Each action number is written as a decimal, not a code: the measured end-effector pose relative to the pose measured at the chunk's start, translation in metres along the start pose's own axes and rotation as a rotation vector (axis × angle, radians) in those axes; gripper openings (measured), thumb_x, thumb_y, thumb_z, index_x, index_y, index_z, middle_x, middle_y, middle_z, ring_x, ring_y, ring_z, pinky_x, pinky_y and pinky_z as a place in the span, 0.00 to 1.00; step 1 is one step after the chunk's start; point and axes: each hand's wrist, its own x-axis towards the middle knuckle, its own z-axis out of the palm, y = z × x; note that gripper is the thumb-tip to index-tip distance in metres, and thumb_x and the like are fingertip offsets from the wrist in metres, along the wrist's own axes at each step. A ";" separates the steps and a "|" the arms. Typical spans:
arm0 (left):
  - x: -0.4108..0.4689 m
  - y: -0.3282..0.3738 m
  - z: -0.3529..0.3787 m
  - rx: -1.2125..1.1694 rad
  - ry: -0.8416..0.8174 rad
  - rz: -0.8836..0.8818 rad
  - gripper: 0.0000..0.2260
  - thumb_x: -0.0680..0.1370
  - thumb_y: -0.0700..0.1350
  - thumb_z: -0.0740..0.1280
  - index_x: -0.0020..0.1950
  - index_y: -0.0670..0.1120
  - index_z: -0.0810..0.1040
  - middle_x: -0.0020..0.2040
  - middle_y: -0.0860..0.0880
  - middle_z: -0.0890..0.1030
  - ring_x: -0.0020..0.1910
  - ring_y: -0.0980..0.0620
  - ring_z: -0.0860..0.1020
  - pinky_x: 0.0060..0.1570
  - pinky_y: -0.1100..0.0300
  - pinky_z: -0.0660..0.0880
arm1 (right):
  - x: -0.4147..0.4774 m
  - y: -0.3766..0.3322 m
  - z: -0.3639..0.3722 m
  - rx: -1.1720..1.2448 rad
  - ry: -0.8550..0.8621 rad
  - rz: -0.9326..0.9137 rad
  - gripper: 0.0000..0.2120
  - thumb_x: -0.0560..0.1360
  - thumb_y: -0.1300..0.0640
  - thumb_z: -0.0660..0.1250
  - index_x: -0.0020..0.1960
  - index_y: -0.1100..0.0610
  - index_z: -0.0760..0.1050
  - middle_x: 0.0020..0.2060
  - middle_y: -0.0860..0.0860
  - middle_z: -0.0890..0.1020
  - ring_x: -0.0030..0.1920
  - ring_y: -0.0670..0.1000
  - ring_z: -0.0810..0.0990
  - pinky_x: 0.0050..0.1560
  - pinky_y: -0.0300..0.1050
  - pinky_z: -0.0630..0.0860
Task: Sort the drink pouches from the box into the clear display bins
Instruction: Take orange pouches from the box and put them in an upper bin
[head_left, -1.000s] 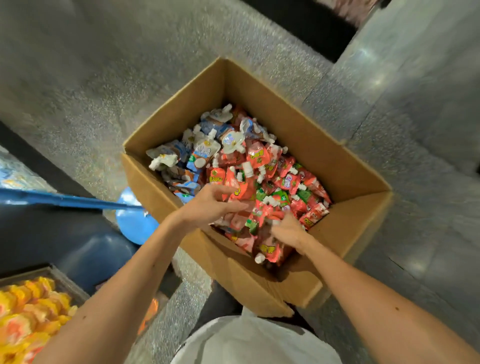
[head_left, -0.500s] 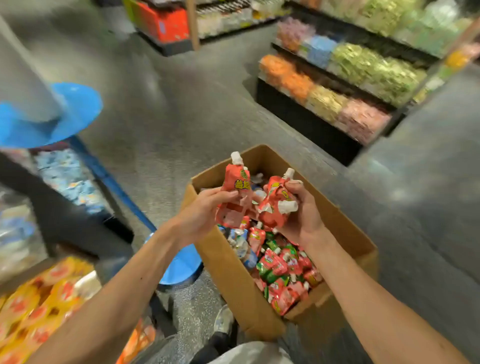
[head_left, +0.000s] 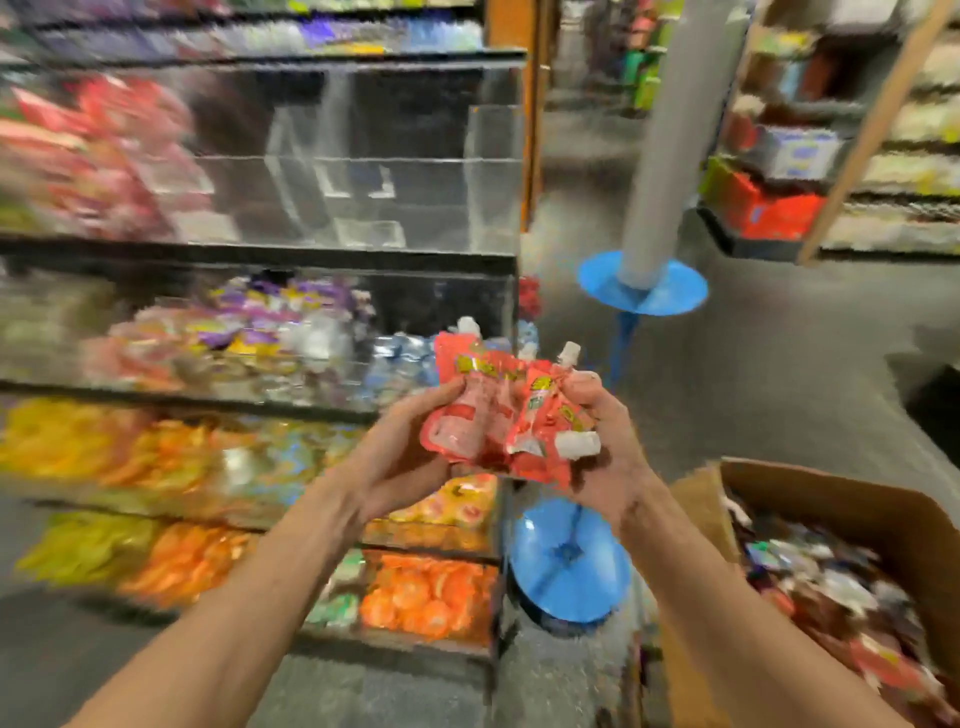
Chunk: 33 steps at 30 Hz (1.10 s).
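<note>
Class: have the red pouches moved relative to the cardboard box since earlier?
Yes. The red pouches have left the cardboard box and are now up-left of it.

Red drink pouches (head_left: 498, 415) bunched upright, white spouts up, before blurred clear bins (head_left: 363, 171)

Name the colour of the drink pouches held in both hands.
The drink pouches are red with white caps, seen best in the head view.

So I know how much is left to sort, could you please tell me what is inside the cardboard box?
The cardboard box holds a blurred heap of mixed drink pouches, red and white among them. Lower layers and the box floor are covered.
</note>
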 end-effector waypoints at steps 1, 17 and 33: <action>-0.015 0.015 -0.015 -0.006 0.086 0.052 0.09 0.69 0.49 0.71 0.40 0.45 0.87 0.42 0.47 0.85 0.40 0.51 0.82 0.56 0.52 0.74 | 0.016 0.010 0.023 0.015 -0.064 0.022 0.28 0.69 0.57 0.69 0.67 0.55 0.66 0.46 0.58 0.76 0.46 0.56 0.81 0.56 0.51 0.73; -0.125 0.271 -0.242 0.278 0.556 0.461 0.04 0.72 0.37 0.72 0.43 0.39 0.78 0.31 0.45 0.80 0.26 0.53 0.78 0.26 0.62 0.78 | 0.170 0.115 0.363 -0.057 -0.436 0.064 0.41 0.51 0.56 0.82 0.61 0.60 0.72 0.45 0.58 0.82 0.46 0.58 0.82 0.63 0.57 0.74; -0.023 0.425 -0.303 0.810 0.615 0.816 0.23 0.75 0.46 0.74 0.63 0.48 0.65 0.47 0.48 0.78 0.37 0.60 0.79 0.33 0.71 0.72 | 0.298 0.054 0.428 -0.243 -0.312 -0.191 0.55 0.51 0.57 0.82 0.75 0.62 0.65 0.67 0.64 0.75 0.66 0.64 0.75 0.66 0.69 0.68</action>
